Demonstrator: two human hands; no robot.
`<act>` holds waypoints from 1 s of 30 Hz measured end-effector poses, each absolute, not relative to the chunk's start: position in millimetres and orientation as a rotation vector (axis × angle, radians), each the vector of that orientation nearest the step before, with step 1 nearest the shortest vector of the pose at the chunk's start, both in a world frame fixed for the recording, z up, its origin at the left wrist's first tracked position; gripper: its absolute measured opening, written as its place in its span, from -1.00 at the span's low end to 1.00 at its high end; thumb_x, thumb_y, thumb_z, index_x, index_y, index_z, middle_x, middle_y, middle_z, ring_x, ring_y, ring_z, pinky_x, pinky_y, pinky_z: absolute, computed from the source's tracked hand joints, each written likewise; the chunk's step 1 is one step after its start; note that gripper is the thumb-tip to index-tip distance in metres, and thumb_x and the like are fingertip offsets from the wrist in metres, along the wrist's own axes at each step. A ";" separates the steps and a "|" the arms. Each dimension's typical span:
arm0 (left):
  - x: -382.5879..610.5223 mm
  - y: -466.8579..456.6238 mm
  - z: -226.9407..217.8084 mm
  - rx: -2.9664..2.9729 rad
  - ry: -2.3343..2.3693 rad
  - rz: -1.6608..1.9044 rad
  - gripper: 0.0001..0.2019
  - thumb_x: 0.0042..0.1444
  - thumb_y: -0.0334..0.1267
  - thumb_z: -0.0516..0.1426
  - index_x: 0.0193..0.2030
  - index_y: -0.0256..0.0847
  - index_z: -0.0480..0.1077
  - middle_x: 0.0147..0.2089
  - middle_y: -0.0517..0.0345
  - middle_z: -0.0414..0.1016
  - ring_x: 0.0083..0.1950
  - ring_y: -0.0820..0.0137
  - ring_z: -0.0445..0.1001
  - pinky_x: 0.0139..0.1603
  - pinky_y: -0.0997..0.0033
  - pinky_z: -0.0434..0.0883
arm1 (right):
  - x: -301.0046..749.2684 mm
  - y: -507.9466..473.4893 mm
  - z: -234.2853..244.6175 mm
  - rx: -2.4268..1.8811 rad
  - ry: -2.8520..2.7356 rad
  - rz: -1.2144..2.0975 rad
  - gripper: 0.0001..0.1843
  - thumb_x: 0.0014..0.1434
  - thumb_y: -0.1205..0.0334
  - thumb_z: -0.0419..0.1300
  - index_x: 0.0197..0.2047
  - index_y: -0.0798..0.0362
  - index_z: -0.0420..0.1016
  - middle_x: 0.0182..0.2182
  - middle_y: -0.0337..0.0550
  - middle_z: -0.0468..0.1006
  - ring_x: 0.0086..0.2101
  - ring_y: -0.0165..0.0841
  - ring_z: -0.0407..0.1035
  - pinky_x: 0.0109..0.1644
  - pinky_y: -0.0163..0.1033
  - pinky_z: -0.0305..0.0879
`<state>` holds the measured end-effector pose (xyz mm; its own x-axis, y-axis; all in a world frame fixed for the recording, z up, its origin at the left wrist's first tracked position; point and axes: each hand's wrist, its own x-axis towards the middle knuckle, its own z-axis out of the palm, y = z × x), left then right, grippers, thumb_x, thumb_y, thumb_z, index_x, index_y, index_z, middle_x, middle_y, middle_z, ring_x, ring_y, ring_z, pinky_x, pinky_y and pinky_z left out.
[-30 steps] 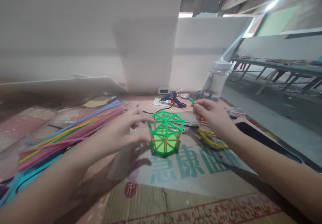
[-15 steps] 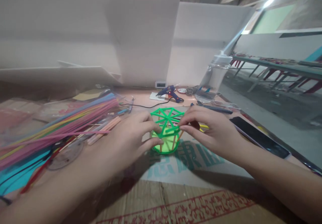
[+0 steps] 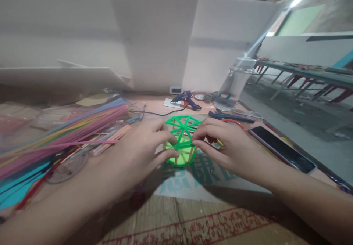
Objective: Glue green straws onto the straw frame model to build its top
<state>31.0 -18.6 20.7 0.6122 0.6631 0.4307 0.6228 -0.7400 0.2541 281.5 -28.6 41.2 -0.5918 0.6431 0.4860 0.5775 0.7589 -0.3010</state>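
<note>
A small green wire-like frame (image 3: 184,127) with a spoked top stands in the middle of the table, on thin orange posts above a yellow-green round base (image 3: 183,157). My left hand (image 3: 153,142) grips its left side, thumb and fingertips closed near the front left corner. At the front right of the top edge, my right hand (image 3: 217,140) pinches the end of a short green strip (image 3: 184,144). That strip lies along the front edge of the spoked top. The far posts are partly hidden by the top and my fingers.
A blue glue gun (image 3: 186,98) rests behind the frame. Blue-handled pliers (image 3: 231,116), a phone (image 3: 284,147) and a clear bottle (image 3: 231,83) are to the right. Coloured fuzzy stems (image 3: 82,131) lie at left. White boards (image 3: 154,35) stand behind.
My right hand has moved slightly left and down. The green strip, tilted up at its right end before, now lies closer along the frame's front edge. My left hand keeps its grip.
</note>
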 end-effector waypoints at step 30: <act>32.5 -22.3 25.6 2.804 0.907 0.831 -0.87 0.32 -0.36 0.14 -0.08 -0.09 0.50 -0.08 0.14 0.58 -0.06 0.26 0.52 -0.09 0.26 0.41 | 286.2 -23.7 39.2 -0.912 -2.420 0.113 -0.88 0.36 0.36 0.16 -0.23 0.08 0.51 -0.26 -0.08 0.58 -0.21 -0.30 0.44 -0.15 -0.22 0.34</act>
<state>32.5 -22.3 25.6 0.6777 0.5633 0.4726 0.5199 -0.8216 0.2338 286.2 -23.7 39.2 -0.6215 0.6322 0.4626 0.5866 0.7670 -0.2601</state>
